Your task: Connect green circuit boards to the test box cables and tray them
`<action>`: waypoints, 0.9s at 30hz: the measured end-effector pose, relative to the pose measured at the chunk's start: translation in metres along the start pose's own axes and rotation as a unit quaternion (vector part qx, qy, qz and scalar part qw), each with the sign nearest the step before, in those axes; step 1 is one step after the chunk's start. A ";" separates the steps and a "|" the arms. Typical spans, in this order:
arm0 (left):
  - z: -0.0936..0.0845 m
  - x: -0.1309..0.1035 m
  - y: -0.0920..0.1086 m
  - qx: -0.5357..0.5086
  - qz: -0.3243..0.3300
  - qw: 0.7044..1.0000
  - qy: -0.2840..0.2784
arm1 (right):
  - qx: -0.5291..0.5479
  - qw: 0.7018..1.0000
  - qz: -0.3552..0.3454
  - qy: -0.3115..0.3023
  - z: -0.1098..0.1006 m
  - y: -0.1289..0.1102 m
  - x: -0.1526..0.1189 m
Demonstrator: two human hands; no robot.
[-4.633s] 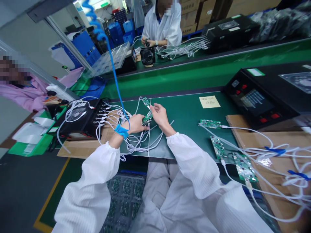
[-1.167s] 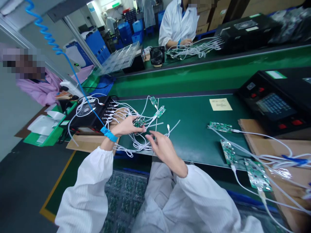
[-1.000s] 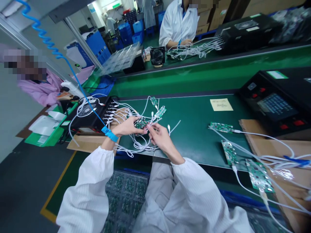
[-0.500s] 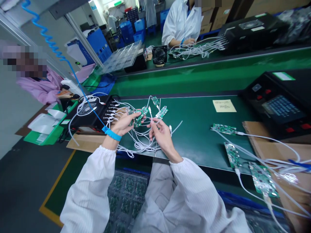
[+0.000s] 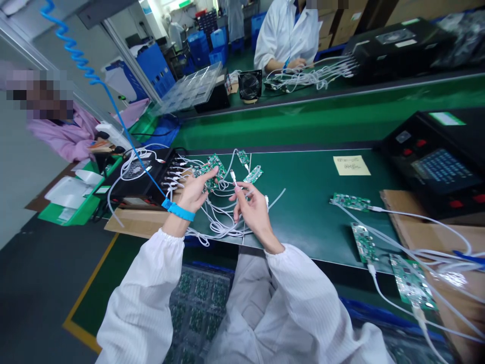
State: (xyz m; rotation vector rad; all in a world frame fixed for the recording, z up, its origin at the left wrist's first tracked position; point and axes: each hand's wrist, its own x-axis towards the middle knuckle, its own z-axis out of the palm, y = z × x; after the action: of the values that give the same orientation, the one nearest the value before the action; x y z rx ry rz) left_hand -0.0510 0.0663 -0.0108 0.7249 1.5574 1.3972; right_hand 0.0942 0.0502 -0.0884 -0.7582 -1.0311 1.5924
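Observation:
My left hand point(image 5: 195, 189), with a blue strap point(image 5: 178, 209) round its wrist, is closed on a green circuit board point(image 5: 215, 164), thumb on top. My right hand point(image 5: 252, 210) pinches a white cable by its plug point(image 5: 233, 177), which points up a little to the right of that board. Board and plug are apart. Beyond my hands lie two smaller circuit boards point(image 5: 253, 174). Coiled white cables point(image 5: 220, 222) lie under and between my hands, leading from a black box point(image 5: 140, 174) on the left.
At right, several wired circuit boards point(image 5: 350, 201) lie near cardboard point(image 5: 401, 212) and a black machine with keypad point(image 5: 439, 164). A yellow note point(image 5: 351, 165) lies on the green bench point(image 5: 303, 202). Trays of boards point(image 5: 197, 313) are below. Two co-workers sit across and at left.
My left hand has turned the circuit board, tilting it up and slightly left. The plug in my right hand now stands a little farther from the board.

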 end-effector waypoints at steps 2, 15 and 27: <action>0.002 -0.003 0.002 -0.015 0.014 1.000 0.004 | -0.010 1.000 0.001 0.003 0.001 -0.001 0.000; 0.006 0.001 -0.005 -0.062 0.128 0.990 -0.006 | -0.129 0.991 -0.042 0.001 0.002 -0.006 -0.002; 0.004 -0.004 -0.005 0.001 0.170 0.985 -0.015 | -0.177 0.982 -0.071 0.006 0.001 -0.006 -0.002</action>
State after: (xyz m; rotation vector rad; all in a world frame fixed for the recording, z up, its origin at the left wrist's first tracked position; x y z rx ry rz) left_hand -0.0457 0.0639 -0.0145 1.0453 1.4584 1.6224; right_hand 0.0963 0.0486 -0.0825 -0.9076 -1.3507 1.2952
